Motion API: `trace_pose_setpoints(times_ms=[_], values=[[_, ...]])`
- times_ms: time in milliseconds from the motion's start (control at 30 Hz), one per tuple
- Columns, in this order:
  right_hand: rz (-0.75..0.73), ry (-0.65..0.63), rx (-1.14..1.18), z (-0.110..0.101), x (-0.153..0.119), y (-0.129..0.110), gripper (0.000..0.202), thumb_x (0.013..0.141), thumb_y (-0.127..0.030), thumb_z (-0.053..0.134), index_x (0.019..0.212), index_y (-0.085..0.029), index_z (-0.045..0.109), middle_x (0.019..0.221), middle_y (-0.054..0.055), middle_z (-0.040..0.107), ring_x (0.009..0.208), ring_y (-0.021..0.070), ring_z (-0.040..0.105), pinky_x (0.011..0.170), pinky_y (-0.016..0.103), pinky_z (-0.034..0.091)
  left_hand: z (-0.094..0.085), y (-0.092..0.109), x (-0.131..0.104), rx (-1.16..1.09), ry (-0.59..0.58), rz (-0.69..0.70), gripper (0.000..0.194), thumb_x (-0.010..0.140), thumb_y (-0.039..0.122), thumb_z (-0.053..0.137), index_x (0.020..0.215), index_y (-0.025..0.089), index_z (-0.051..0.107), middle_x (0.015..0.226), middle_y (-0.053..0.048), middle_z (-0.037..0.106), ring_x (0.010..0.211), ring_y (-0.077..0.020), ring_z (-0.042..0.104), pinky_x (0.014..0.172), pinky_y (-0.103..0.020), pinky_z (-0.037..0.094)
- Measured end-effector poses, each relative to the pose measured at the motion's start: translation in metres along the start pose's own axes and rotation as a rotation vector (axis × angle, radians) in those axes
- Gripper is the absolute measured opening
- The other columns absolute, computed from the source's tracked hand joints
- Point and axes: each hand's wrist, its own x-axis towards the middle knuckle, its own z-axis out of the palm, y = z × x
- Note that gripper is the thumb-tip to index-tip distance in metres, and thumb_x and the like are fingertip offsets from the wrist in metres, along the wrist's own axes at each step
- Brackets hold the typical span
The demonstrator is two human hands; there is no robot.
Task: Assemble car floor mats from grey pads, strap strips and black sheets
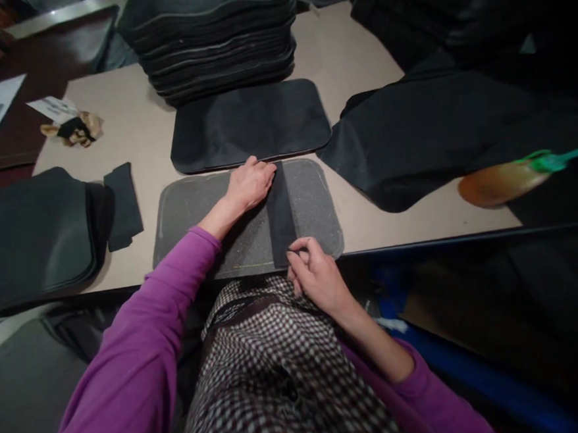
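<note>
As I align a black strip [281, 220] across a round-cornered grey panel [246, 242], smoothing seems needed.
My half-curled left hand [251, 181] touches its far end, grip unclear; my right hand [314, 271] pinches the near.

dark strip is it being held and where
The right hand appears to pinch the dark strip by its near end; whether the left hand grips anything is unclear.
</note>
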Motion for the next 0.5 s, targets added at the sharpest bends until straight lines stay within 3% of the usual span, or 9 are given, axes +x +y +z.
trace_pose_setpoints(times_ms=[500], values=[[-0.038,0.033,-0.205,0.0024,0.0012,0.0094,0.015,0.103,-0.038,0.047,0.106,-0.023,0.049,0.063,-0.005,0.065,0.044,0.0128,0.061,0.051,0.022,0.043,0.0054,0.0014,-0.0100,-0.034,0.030,0.016,0.037,0.109,0.036,0.040,0.128,0.016,0.064,0.132,-0.013,0.066,0.121,-0.0293,0.052,0.099,-0.042,0.050]])
